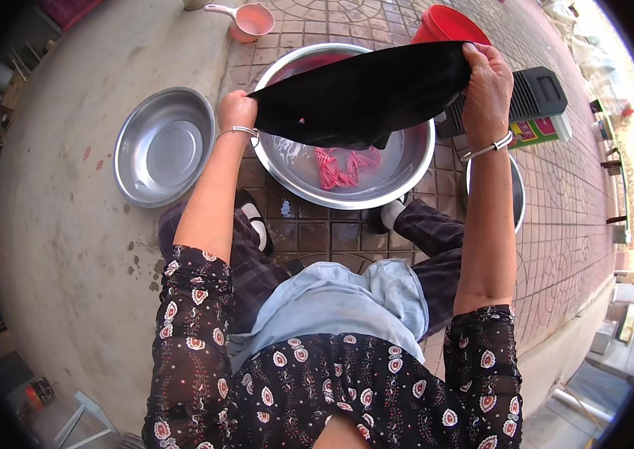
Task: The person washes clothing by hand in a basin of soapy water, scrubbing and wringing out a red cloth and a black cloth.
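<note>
A black cloth garment (361, 92) is stretched between my two hands over a large metal basin (345, 199). My left hand (238, 112) grips its left end, and my right hand (488, 84) pinches its upper right corner. Below the garment, a red-and-white striped cloth (339, 168) lies in water in the basin. The garment hides the middle and much of the far part of the basin. What kind of garment it is, I cannot tell. A light blue apron or cloth (339, 297) covers my lap.
An empty metal basin (168, 146) rests on concrete at left. A pink dipper (252, 22) and a red bucket (451, 25) stand beyond the large basin. At right are a dark ridged washboard (535, 95), a green box or packet (541, 130) and another metal basin (519, 191). The tiles are wet.
</note>
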Demonstrator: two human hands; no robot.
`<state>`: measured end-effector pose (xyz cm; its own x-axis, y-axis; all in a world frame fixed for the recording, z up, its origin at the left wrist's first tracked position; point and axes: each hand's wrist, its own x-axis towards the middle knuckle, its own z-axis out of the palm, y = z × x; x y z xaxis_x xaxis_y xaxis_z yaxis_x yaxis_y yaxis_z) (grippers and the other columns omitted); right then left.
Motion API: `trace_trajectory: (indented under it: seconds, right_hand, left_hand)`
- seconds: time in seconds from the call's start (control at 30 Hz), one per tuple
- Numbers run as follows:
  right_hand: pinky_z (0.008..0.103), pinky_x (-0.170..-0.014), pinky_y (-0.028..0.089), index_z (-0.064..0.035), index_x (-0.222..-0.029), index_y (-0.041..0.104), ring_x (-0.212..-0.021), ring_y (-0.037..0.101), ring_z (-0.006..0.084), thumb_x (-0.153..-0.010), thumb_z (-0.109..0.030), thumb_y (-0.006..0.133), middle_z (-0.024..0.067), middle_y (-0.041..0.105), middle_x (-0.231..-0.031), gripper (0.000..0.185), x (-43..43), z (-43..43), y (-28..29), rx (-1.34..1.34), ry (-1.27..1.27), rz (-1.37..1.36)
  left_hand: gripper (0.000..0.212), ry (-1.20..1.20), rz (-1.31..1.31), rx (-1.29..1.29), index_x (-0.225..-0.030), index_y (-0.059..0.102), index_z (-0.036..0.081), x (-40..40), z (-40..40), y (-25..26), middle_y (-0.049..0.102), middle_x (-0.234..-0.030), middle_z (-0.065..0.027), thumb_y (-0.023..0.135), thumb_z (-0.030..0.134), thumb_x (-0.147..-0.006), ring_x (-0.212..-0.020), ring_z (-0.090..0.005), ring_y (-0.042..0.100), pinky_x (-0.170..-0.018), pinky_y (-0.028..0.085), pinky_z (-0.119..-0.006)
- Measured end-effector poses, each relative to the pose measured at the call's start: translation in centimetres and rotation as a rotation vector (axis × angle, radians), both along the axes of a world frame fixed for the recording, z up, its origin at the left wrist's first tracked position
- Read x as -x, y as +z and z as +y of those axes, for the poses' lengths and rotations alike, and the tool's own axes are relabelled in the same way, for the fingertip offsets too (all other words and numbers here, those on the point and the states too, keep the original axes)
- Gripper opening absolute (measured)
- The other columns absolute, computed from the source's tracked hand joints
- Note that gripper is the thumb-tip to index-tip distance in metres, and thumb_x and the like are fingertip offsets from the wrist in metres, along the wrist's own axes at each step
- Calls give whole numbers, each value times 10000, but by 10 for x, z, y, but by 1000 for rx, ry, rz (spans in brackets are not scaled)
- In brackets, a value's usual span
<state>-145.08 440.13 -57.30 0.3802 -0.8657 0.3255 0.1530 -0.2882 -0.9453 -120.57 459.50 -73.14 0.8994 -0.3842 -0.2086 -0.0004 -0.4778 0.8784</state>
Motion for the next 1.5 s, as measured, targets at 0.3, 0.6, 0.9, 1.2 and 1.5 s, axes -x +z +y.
trace_trajectory:
  seconds: [0.3,0.6,0.9,1.2,1.5]
  right_hand:
    - [354,-686,467,-6,-875,621,-728,617,306,-840,-229,602,173,640,-781,226,10,-44,-56,444,-239,623]
    - [334,-717,462,-7,-883,646,-747,602,243,-825,-202,610,140,639,-770,207,2,-48,-54,398,155,931]
    - [227,-613,459,-43,-864,630,-627,534,79,-860,-131,561,5,588,-723,112,8,-55,-65,291,155,874]
    - [278,-477,510,13,-933,613,-595,585,141,-816,-43,480,46,593,-737,186,20,-54,-47,-301,296,567]
    - [273,-528,565,31,-947,612,-608,617,162,-817,-33,484,82,603,-763,194,31,-63,-36,-219,129,403]
  left_hand:
    - [292,32,349,534,-1051,538,-20,6,13,69,573,-996,-207,389,-34,-800,-809,-320,622,-599,576,-484]
    - [248,209,462,789,-967,588,-40,-25,19,57,598,-924,-209,375,-4,-846,-854,-320,604,-714,534,-506]
    - [339,29,428,823,-1028,584,-67,-28,19,49,598,-916,-168,552,-148,-700,-830,-241,591,-744,500,-332]
    - [378,-119,-595,86,-961,639,9,-20,15,51,641,-872,-104,525,-114,-623,-771,-221,618,-736,490,-304]
    - [249,0,-612,-129,-859,661,25,-19,18,61,658,-812,-150,493,-36,-686,-701,-250,634,-666,511,-335]
